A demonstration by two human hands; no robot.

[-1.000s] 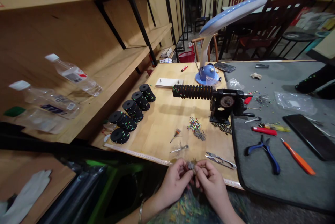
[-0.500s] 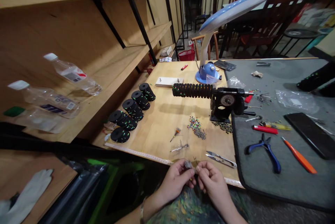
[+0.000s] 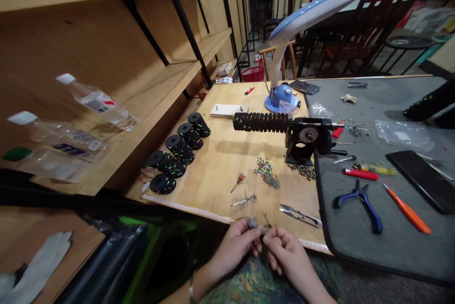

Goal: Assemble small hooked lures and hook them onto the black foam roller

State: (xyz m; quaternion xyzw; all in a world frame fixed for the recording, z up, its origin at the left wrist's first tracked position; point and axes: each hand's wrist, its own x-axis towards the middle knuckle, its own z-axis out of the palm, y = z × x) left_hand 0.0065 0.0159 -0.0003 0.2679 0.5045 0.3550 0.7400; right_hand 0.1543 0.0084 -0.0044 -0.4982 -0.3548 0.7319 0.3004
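Low at the table's front edge, my left hand (image 3: 237, 246) is closed around a bundle of fine grey strands (image 3: 252, 222), whose top pokes out above the fingers. My right hand (image 3: 287, 251) is beside it, thumb and forefinger pinched together near a small pale bit between the hands; what it grips is too small to make out. Just beyond the fingers is a thin dark wiry piece (image 3: 266, 219). Farther in lie a white-stemmed bundle of thin wires (image 3: 244, 200) and an orange-banded bundle (image 3: 240, 179). Thread snips (image 3: 300, 215) rest to the right.
Coloured beads (image 3: 263, 166) and small grey metal pieces (image 3: 272, 180) are heaped mid-table. Behind them stands a black winding device (image 3: 304, 138) carrying ringed spools, under a blue lamp (image 3: 282, 97). Black foam spools (image 3: 180, 149) line the left. Blue pliers (image 3: 362, 204) lie on the grey mat (image 3: 350, 242).
Both hands have shifted very slightly, still close together at the table edge with fingers closed. The view has moved a little; the things on the table stay put.
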